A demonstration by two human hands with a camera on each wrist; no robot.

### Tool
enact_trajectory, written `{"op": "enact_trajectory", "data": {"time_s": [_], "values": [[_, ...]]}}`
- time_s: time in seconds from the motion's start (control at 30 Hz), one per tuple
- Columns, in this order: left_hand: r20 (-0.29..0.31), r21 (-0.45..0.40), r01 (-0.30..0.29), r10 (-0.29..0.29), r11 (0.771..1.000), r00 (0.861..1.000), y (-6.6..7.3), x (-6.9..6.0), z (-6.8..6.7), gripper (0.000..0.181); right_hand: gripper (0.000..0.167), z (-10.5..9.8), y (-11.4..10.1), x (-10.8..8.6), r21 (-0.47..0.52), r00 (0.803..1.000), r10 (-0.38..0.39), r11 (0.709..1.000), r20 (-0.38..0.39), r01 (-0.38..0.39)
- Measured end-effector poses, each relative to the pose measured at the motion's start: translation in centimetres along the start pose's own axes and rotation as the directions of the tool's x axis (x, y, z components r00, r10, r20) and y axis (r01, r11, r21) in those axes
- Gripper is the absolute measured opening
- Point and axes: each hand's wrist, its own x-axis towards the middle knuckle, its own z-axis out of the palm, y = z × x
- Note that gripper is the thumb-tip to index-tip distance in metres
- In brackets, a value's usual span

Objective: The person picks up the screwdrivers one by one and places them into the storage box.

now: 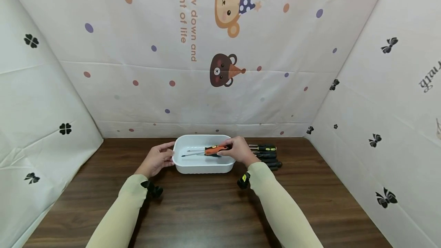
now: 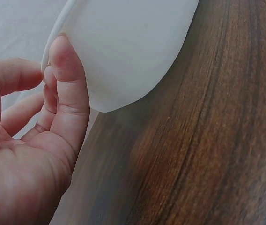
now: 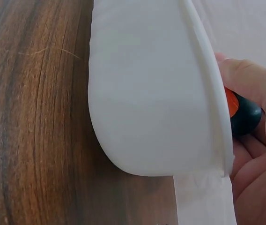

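A white plastic tray [image 1: 203, 169] stands on the wooden table. My left hand [image 1: 157, 160] is at its left end, with fingertips touching the outer wall and rim; in the left wrist view the fingers [image 2: 70, 79] are loosely bent there. Over the tray's right half, my right hand [image 1: 239, 150] holds a screwdriver [image 1: 211, 150] by its orange and black handle, shaft pointing left. A second thin shaft [image 1: 194, 150] shows alongside, its handle mostly hidden. In the right wrist view the tray's wall covers most of the screwdriver; its black handle end [image 3: 246, 117] shows beside the palm.
Several screwdrivers with black handles [image 1: 267, 155] lie side by side on the table, right of the tray and partly behind my right hand. Printed white cloth [image 1: 155, 98] hangs behind the table and on both sides. Dark wood [image 1: 200, 209] stretches in front of the tray.
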Motion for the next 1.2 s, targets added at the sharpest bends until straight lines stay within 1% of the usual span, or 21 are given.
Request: {"op": "enact_trajectory", "data": {"time_s": [0.27, 0.43, 0.53, 0.67, 0.8, 0.97, 1.07, 1.13, 1.2], "values": [[0.013, -0.011, -0.002, 0.002, 1.0, 1.0, -0.2, 0.3, 0.0, 0.059, 0.026, 0.5, -0.8, 0.3, -0.056, 0.999, 0.007, 0.998, 0.036, -0.005], [0.008, -0.008, -0.003, 0.003, 1.0, 1.0, -0.2, 0.3, 0.0, 0.058, 0.023, 0.6, -1.2, 0.7, -0.132, 0.998, -0.008, 0.991, 0.064, 0.016], [0.004, -0.007, 0.001, -0.001, 1.0, 1.0, -0.1, 0.3, -0.1, 0.058, 0.021, 0.6, -1.4, 1.0, -0.168, 0.996, -0.025, 0.985, 0.091, 0.04], [0.012, 0.002, 0.001, -0.001, 1.0, 1.0, 0.0, 0.1, -0.2, 0.057, 0.02, 0.7, -1.6, 1.3, -0.197, 0.991, -0.005, 0.98, 0.134, 0.032], [0.01, -0.005, 0.002, -0.002, 1.0, 1.0, 0.0, 0.1, -0.2, 0.058, 0.018, 0.9, -1.7, 1.8, -0.269, 0.984, 0.025, 0.963, 0.178, 0.025], [0.011, -0.022, 0.0, 0.0, 1.0, 1.0, -0.1, 0.2, -0.1, 0.059, 0.015, 1.3, -1.7, 2.3, -0.38, 0.974, 0.032, 0.923, 0.222, 0.057], [0.017, -0.021, -0.001, 0.002, 1.0, 1.0, -0.1, 0.2, -0.1, 0.059, 0.014, 1.4, -1.8, 2.4, -0.404, 0.971, 0.031, 0.912, 0.239, 0.071], [0.006, -0.029, 0.005, -0.005, 1.0, 1.0, -0.1, 0.2, -0.1, 0.058, 0.014, 1.5, -1.9, 2.4, -0.409, 0.969, 0.03, 0.909, 0.246, 0.076], [0.014, -0.023, 0.002, -0.001, 1.0, 1.0, -0.1, 0.2, -0.1, 0.059, 0.014, 1.5, -2.0, 2.4, -0.406, 0.967, 0.033, 0.911, 0.253, 0.075]]}}
